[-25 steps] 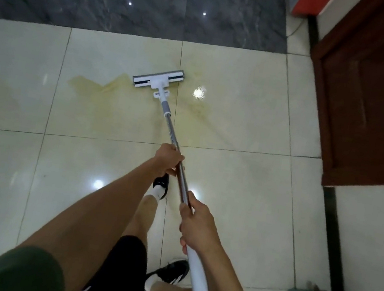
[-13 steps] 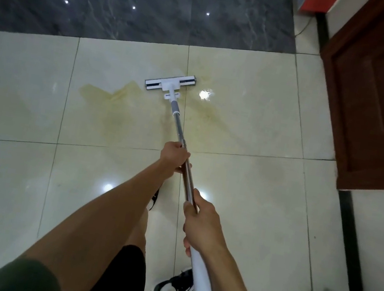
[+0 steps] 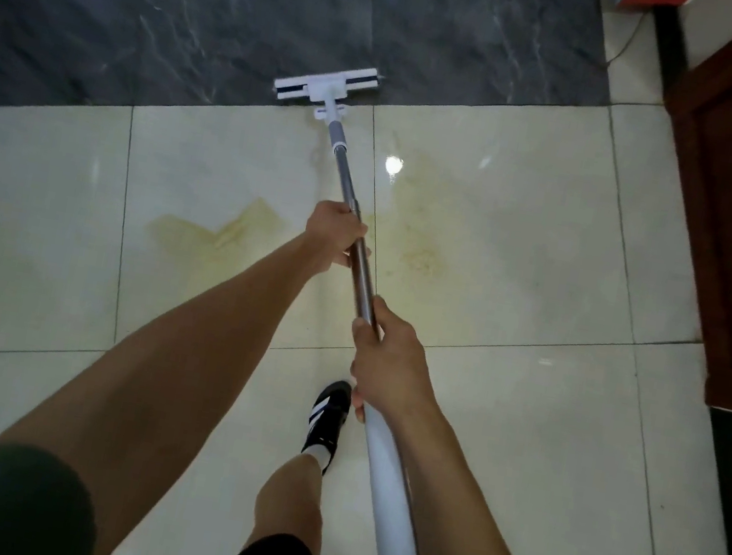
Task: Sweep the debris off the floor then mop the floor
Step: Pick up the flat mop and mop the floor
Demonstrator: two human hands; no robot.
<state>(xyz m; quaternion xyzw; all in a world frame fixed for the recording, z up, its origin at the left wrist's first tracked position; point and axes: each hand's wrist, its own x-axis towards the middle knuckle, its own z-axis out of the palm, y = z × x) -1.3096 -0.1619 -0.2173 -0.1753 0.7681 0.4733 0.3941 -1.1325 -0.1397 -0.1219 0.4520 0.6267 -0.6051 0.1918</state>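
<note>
Mopping step in hand. Left hand (image 3: 335, 233) and right hand (image 3: 388, 363) both curl tight round the mop pole (image 3: 366, 277). Mop head (image 3: 328, 83) lies far, on the dark tile (image 3: 158, 0) edge. Yellow stain (image 3: 212, 232) remains near-left; next stroke likely pulls back across it.

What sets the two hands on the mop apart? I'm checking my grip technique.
The left hand grips the bare metal part of the mop handle, nearer the mop head; the right hand grips lower, where the metal meets the white sleeve. The left arm reaches out farther; the right stays closer to the body. Both wrap their fingers round the same handle.
</note>
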